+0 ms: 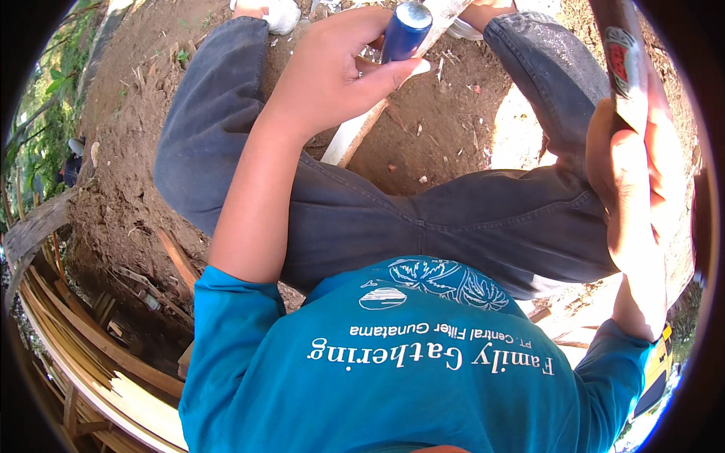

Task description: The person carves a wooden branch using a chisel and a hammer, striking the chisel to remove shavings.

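Near the top middle, my left hand (321, 79) is closed around a blue-handled chisel (406, 36) with a round metal cap facing up; its blade is hidden. A pale strip of wood (353, 140) runs beneath that hand, slanting between my legs. At the right, raised above my knee, my right hand (630, 170) grips a dark tool handle (621, 57) with a red and silver label. The handle's far end runs out of view at the top, so I cannot tell what head it bears.
My bent legs in dark trousers (340, 219) frame a patch of bare soil (423, 136) strewn with wood chips. Long timber boards (113, 377) lie stacked at the lower left. A grey log (38, 223) and greenery stand at the left edge. Something yellow (655, 370) shows behind my right elbow.
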A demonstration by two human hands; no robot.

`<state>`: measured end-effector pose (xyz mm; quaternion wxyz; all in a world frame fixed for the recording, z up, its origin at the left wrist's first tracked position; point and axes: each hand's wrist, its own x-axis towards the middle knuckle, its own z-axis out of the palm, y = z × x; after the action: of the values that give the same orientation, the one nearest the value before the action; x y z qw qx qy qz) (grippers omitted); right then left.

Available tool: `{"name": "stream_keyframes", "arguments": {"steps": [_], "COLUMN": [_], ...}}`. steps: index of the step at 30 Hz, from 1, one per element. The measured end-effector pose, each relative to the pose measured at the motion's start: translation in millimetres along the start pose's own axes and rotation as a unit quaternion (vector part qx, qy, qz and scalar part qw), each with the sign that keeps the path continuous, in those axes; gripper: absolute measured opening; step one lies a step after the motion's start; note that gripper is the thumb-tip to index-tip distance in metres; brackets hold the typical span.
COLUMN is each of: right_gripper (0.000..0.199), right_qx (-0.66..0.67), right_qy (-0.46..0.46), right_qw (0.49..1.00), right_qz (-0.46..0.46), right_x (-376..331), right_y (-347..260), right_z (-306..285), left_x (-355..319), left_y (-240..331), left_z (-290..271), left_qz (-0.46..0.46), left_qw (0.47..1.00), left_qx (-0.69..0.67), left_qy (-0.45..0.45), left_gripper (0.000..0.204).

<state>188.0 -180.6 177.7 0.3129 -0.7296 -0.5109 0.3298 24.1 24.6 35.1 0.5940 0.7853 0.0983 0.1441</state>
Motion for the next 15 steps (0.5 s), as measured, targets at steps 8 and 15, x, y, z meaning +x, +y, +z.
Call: {"name": "stream_keyframes", "arguments": {"steps": [8, 15], "right_gripper": [0.043, 0.043], "right_qx": [0.023, 0.044], "right_qy": [-0.014, -0.014], "right_qw": [1.000, 0.999], "right_qz": [-0.008, -0.008], "right_x": [10, 17], "right_y": [12, 18], "right_z": [-5, -9], "left_x": [7, 3], "left_y": [3, -12], "left_z": [-1, 8], "left_qz": [-0.075, -0.052], "left_qw": [0.996, 0.998], "left_qx": [-0.046, -0.019], "left_qy": [0.007, -0.003], "left_gripper": [0.017, 0.024]}}
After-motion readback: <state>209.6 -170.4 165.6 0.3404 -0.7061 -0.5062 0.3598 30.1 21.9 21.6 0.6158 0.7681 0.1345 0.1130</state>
